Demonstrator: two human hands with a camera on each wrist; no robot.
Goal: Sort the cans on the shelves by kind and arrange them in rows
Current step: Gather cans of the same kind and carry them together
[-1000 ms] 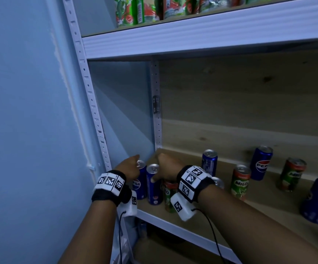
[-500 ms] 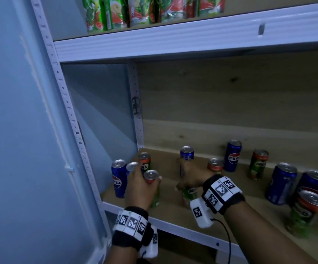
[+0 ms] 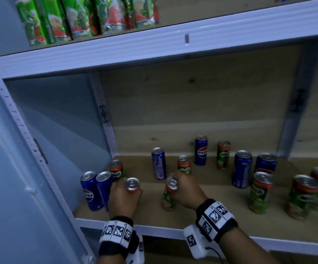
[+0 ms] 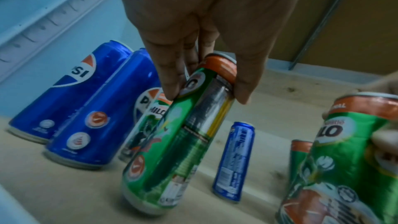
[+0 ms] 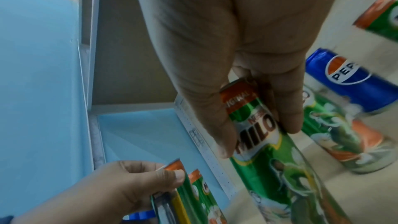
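Both my hands just left the Pepsi pair (image 3: 95, 189) at lower left, left hand (image 3: 124, 199) and right hand (image 3: 184, 191) each gripping a Milo can (image 3: 170, 195) now, so Milo row's next.

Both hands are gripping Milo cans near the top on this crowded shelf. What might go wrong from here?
The left hand pinches its green Milo can only near the rim, and the can looks tilted, so it may slip.

The two blue Pepsi cans stand right beside that hand, so a sideways move could topple them.

The right hand's green Milo can could clip nearby cans.
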